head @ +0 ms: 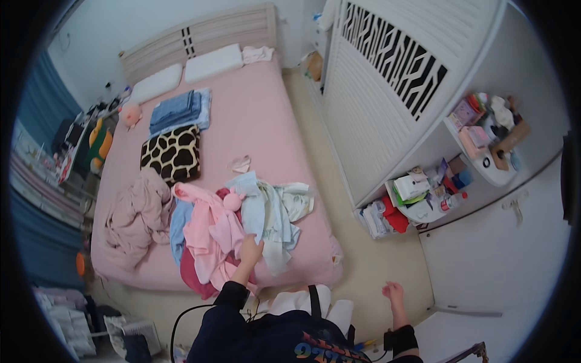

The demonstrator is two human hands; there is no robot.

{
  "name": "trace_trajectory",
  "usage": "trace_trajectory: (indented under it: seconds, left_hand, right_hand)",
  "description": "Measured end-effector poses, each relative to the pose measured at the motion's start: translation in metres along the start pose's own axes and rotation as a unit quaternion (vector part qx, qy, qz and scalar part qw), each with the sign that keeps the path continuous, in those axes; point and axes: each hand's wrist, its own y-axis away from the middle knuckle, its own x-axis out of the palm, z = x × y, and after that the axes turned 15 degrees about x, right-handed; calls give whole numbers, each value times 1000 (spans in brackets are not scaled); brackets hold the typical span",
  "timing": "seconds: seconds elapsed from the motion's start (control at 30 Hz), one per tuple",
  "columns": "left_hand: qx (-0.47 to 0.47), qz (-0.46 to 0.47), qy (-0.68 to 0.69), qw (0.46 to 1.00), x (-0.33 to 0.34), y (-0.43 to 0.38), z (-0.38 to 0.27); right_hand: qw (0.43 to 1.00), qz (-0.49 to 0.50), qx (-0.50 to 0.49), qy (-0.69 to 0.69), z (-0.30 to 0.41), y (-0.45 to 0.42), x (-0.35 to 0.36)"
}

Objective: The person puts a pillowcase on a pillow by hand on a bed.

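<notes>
My left hand [251,250] reaches over the near part of the bed, at the border between a pink plush garment [204,227] and a pale blue cloth [252,213]. Whether its fingers grip either one cannot be made out. The pink garment bears a round pink animal head [233,201] and lies over a dark pink cloth [193,274] and a light blue one [179,227]. Several pale, patterned cloth pieces [290,204] lie loosely to the right. Away from the bed, above the floor, my right hand [393,292] hangs with loosely bent fingers and nothing visible in it.
A crumpled dusty-pink blanket [136,222] lies on the bed's left. Beyond it are a folded giraffe-print textile [171,153], folded blue textiles [177,111] and pillows [213,63]. A white sliding wardrobe [381,104] and a loaded corner shelf [424,212] stand at the right.
</notes>
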Motion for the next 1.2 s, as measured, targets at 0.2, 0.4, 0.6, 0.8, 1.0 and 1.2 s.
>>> trace_trajectory:
  seconds: [0.2,0.4,0.6,0.8,1.0,1.2]
  left_hand:
    - [-86,-38,-71,993,46,-24,-9]
    - [-255,25,-46,966,83,-79,-13]
    - [-306,53,-140,940,141,-137,10]
    - [-393,131,-141,899,176,-167,65]
    - [-387,162,-3,908,140,-166,55]
    - [-412,50,219,883,79,-185,-82]
  right_hand:
    - [982,164,-30,84,137,-75,97]
    - [877,309,-147,336,234,-84,199]
    - [787,401,-156,442,275,-154,261]
    - [679,403,-183,586,317,-240,381]
    - [486,435,-361,667,271,-274,473]
    - [330,563,15,758,280,-221,509]
